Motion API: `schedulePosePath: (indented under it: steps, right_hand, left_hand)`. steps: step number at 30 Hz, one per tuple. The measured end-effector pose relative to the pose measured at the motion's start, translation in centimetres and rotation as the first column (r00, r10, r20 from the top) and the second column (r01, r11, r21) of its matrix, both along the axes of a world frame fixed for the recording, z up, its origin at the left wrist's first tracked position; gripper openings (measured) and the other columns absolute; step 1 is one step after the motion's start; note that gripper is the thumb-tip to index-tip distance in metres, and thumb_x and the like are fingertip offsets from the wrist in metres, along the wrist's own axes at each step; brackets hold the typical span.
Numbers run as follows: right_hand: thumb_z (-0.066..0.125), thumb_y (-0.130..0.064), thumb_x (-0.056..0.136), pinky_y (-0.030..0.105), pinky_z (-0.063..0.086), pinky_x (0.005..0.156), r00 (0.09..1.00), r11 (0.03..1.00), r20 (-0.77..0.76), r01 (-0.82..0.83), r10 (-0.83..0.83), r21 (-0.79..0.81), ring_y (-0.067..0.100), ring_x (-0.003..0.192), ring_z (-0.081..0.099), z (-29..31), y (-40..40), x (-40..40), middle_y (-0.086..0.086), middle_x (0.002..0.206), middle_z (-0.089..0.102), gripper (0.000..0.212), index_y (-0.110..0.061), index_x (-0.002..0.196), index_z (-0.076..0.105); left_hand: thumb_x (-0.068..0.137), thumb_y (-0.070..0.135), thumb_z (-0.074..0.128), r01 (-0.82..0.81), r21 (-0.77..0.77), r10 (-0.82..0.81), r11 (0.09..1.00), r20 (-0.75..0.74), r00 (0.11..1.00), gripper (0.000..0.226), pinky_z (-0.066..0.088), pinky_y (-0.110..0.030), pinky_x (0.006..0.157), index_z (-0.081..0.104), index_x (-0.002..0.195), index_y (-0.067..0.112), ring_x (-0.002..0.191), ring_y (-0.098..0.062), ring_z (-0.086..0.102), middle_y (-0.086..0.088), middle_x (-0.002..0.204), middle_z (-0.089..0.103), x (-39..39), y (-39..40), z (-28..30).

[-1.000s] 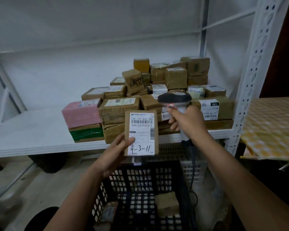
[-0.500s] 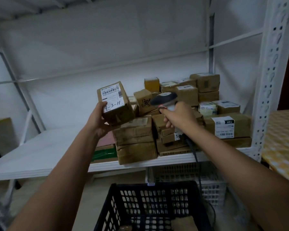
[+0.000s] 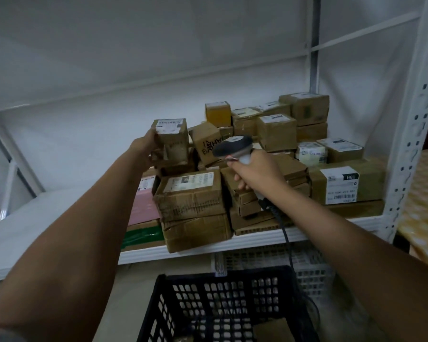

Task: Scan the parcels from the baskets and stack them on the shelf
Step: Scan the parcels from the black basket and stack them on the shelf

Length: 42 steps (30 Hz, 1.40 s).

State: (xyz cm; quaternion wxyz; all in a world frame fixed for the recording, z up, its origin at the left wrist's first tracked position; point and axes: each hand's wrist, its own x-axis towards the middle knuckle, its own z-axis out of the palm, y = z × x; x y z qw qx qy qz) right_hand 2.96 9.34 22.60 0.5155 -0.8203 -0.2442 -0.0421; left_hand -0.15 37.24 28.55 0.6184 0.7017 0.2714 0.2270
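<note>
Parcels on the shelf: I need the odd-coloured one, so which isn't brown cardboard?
The pink parcel at the pile's left end, atop a green-taped box.

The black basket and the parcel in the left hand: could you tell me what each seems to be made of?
Black basket: apparently moulded plastic, matte, given its regular grid of holes. Parcel held by the left hand: brown cardboard, dull and creased, with a white paper label on top.

The one head-worn view looks forward and slightly down, close to a white shelf (image 3: pixel 257 239) stacked with parcels. A black basket (image 3: pixel 223 302) lies near, bottom centre.
</note>
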Motion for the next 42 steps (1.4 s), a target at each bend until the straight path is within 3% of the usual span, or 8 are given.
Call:
schedulePosePath:
  steps: [3, 7, 14, 22, 27, 30, 35, 42]
  right_hand:
    - [0.066, -0.036, 0.091, 0.03, 0.056, 0.056, 1.0, 1.0, -0.028, -0.008, 0.008, 0.004, 0.012, 0.052, 0.069, -0.5, 0.6, 0.4, 0.0, 0.068, 0.072, 0.024, -0.012, 0.086, 0.067]
    - [0.066, -0.036, 0.091, 0.026, 0.051, 0.052, 0.998, 1.0, -0.048, -0.029, 0.03, 0.012, 0.011, 0.051, 0.068, -0.9, 0.8, 0.6, 0.0, 0.068, 0.071, 0.022, -0.014, 0.087, 0.065]
    - [0.063, -0.038, 0.093, 0.029, 0.055, 0.059, 0.995, 0.997, -0.069, -0.074, 0.075, 0.01, 0.012, 0.053, 0.067, -1.1, -0.8, -1.5, 0.001, 0.067, 0.072, 0.03, -0.01, 0.083, 0.068]
    - [0.065, -0.027, 0.093, 0.028, 0.057, 0.054, 0.904, 0.903, -0.181, -0.412, 0.387, -0.124, 0.018, 0.053, 0.067, -6.3, -2.8, -7.7, 0.004, 0.064, 0.071, 0.027, -0.001, 0.094, 0.071]
    - [0.066, -0.028, 0.092, 0.023, 0.049, 0.047, 0.845, 0.85, -0.363, -0.484, 0.392, -0.207, 0.018, 0.052, 0.068, -13.4, -3.2, -9.8, 0.006, 0.066, 0.072, 0.025, -0.004, 0.099, 0.071]
    - [0.065, -0.03, 0.092, 0.027, 0.051, 0.051, 0.824, 0.821, -0.464, -0.49, 0.326, -0.292, 0.02, 0.055, 0.068, -17.9, -2.8, -10.0, 0.009, 0.069, 0.073, 0.031, -0.001, 0.101, 0.072]
    - [0.066, -0.031, 0.092, 0.029, 0.055, 0.056, 0.777, 0.741, -0.599, -0.515, 0.192, -0.431, 0.018, 0.053, 0.067, -25.2, -0.7, -10.5, 0.008, 0.068, 0.072, 0.031, 0.0, 0.094, 0.07]
    - [0.063, -0.042, 0.092, 0.024, 0.052, 0.054, 0.76, 0.662, -0.65, -0.494, 0.014, -0.564, 0.013, 0.049, 0.064, -32.5, 1.2, -10.9, 0.003, 0.066, 0.072, 0.039, -0.008, 0.073, 0.065]
  left_hand:
    - [0.097, 0.056, 0.051, 0.011, 0.059, -0.015, 0.998, 0.059, 0.998, 0.042, 0.056, -0.045, 0.094, 0.062, 0.101, 0.015, 0.101, -0.027, 0.064, -0.009, 0.109, 0.065, 1.5, 0.8, -1.0]
    - [0.101, 0.049, 0.048, 0.019, 0.077, -0.024, 0.997, 0.066, 0.998, 0.039, 0.056, -0.04, 0.092, 0.061, 0.102, 0.013, 0.1, -0.025, 0.064, -0.009, 0.113, 0.066, 1.7, 0.5, -1.7]
    - [0.103, 0.033, 0.05, -0.137, 0.093, 0.119, 0.986, 0.176, 0.977, 0.052, 0.053, -0.035, 0.096, 0.04, 0.148, 0.009, 0.117, -0.025, 0.056, -0.013, 0.144, 0.047, -3.3, -1.6, -2.6]
    - [0.103, 0.009, 0.05, 0.006, -0.021, 0.002, 1.0, 0.351, 0.936, 0.019, 0.055, -0.029, 0.08, 0.067, 0.109, 0.014, 0.085, -0.019, 0.066, -0.004, 0.093, 0.071, -14.6, -10.5, -13.6]
    - [0.102, 0.007, 0.05, -0.01, -0.056, 0.009, 0.998, -0.02, 1.0, 0.022, 0.052, -0.023, 0.071, 0.067, 0.094, 0.018, 0.08, -0.014, 0.063, -0.002, 0.092, 0.069, -17.5, -10.7, -24.7]
    - [0.102, 0.014, 0.055, 0.064, -0.015, -0.065, 0.998, -0.32, 0.945, 0.017, 0.05, -0.018, 0.06, 0.066, 0.09, 0.018, 0.071, -0.01, 0.064, -0.006, 0.09, 0.067, -18.3, -9.0, -31.7]
    - [0.101, 0.014, 0.055, 0.347, 0.15, -0.113, 0.926, -0.766, 0.633, 0.027, 0.049, -0.036, 0.089, 0.068, 0.116, -0.004, 0.108, -0.036, 0.065, -0.026, 0.117, 0.068, -18.9, -5.5, -42.4]
    - [0.096, 0.04, 0.061, 0.494, -0.037, -0.188, 0.869, -0.948, 0.258, 0.059, 0.043, -0.034, 0.103, 0.051, 0.142, 0.004, 0.128, -0.034, 0.052, -0.022, 0.141, 0.053, -18.6, -1.9, -52.4]
